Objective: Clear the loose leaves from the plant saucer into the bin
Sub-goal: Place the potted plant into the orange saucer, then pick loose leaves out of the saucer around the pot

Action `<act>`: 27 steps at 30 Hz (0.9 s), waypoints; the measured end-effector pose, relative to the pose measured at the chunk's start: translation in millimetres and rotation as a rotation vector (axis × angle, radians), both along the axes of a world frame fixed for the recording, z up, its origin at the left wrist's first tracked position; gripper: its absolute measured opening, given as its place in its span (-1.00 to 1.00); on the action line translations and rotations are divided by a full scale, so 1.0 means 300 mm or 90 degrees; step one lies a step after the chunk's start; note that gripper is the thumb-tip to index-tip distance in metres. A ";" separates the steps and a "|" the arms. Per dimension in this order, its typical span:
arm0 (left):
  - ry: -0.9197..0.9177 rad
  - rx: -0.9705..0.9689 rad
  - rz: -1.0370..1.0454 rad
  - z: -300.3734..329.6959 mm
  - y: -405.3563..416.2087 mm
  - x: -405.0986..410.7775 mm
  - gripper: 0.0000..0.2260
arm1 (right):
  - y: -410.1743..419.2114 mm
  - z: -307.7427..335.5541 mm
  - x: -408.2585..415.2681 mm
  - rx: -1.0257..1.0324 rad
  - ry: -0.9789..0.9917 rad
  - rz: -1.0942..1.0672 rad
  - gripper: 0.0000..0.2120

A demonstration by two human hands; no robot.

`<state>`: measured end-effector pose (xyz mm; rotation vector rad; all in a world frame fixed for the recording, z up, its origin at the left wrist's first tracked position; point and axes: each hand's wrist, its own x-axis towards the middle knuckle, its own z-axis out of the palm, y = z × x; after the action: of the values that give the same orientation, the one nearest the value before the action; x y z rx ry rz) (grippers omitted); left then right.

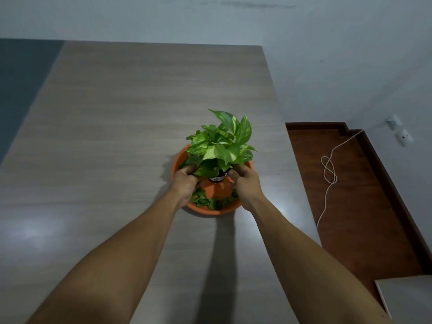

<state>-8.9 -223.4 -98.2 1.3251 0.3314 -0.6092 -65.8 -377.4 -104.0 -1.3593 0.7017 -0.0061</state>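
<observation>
Both hands clasp the small pot (218, 177) between them: left hand (185, 183), right hand (245, 182). Loose leaves (210, 202) lie just below the wrists in the saucer (201, 210); no bin is visible.

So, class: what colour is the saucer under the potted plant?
Orange, seen in the head view: the saucer shows its orange rim and floor between the loose leaves.

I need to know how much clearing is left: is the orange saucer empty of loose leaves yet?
Not empty. Loose leaves lie along the near inside of the orange saucer, more at its far left; both hands grip the pot.
</observation>
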 end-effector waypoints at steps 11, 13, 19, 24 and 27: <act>-0.007 0.001 0.026 -0.021 0.012 -0.015 -0.66 | 0.006 -0.008 -0.013 0.023 -0.002 -0.013 -0.78; -0.018 0.034 0.022 -0.017 0.019 -0.018 -0.67 | 0.002 -0.010 -0.021 0.013 0.000 -0.020 -0.78; -0.277 0.470 -0.124 -0.029 0.115 -0.045 -0.89 | -0.041 -0.015 -0.099 -0.290 0.087 0.042 -0.81; -0.478 0.754 -0.419 -0.035 0.169 -0.073 -0.72 | -0.091 -0.026 -0.137 -0.707 0.095 0.382 -0.73; -0.517 0.872 -0.539 -0.066 0.171 -0.082 -0.49 | -0.090 -0.034 -0.116 -0.840 0.130 0.551 -0.60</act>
<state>-33.5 -172.2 -117.9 2.9398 -0.6779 -0.4257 -100.5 -404.4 -114.1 -2.8812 0.1389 0.4306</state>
